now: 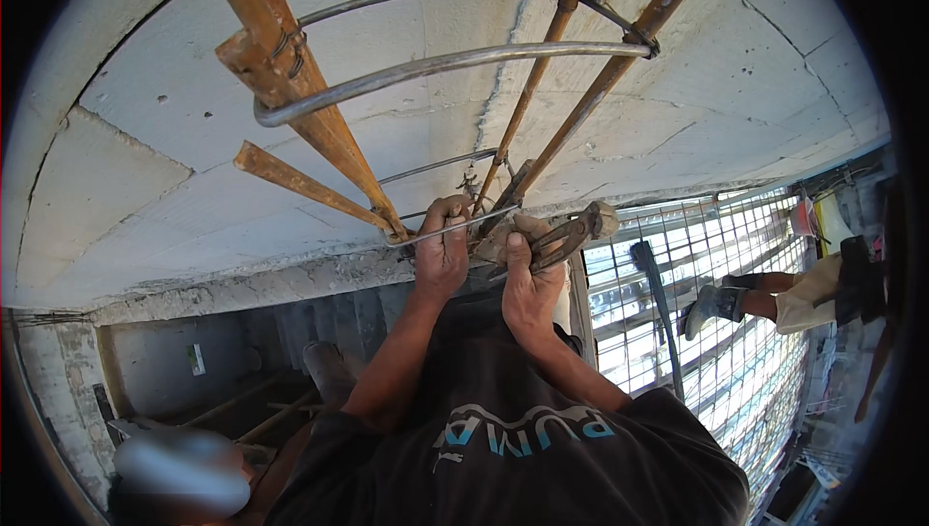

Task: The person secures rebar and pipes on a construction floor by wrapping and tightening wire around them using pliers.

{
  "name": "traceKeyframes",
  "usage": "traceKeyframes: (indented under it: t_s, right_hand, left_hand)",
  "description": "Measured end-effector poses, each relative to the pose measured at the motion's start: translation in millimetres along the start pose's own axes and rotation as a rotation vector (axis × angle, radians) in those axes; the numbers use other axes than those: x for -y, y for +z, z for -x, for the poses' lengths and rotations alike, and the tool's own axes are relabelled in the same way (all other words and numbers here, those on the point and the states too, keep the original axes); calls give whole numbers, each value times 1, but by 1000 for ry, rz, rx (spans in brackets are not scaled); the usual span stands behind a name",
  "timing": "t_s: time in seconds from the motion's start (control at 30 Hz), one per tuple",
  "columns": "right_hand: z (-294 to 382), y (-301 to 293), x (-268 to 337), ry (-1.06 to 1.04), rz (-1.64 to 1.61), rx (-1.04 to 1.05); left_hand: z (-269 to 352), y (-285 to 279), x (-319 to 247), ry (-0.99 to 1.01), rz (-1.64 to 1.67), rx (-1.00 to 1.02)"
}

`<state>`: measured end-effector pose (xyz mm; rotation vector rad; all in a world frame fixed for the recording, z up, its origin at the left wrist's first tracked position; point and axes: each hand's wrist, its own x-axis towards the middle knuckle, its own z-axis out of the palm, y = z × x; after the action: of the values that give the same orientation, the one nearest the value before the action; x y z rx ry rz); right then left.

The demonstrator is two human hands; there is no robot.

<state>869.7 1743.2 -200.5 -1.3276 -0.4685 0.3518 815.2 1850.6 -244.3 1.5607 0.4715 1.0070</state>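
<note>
My left hand (443, 250) has its fingers closed around a thin steel stirrup (435, 232) low on the column's rebar cage. In my right hand (533, 286) are end-cutting pincers (570, 239), their rounded head pointing up and right. Its fingertips are close to the base of the bars. Rusty rebars (319, 105) rise on the left side of the cage, and two thinner ones (610, 76) on the right. Larger stirrups (450, 65) cross between them, bound with tie wire (642, 36) at the corners.
A pale block wall (290, 163) stands behind the cage. A steel mesh grid (697, 272) lies to the right, with a dark bar (660, 315) across it. Another person in rubber boots (707, 312) stands beyond. A second person's blurred head (181, 468) is at lower left.
</note>
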Motion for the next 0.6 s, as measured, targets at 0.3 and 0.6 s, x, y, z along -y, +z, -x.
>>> traceKeyframes:
  t_s: [0.3, 0.6]
  right_hand:
    - [24, -37, -6, -140, 350, 64]
    - [27, -49, -2, -106, 432, 70]
  left_hand:
    - [-9, 12, 15, 22, 143, -126]
    - [-18, 9, 24, 7, 63, -87]
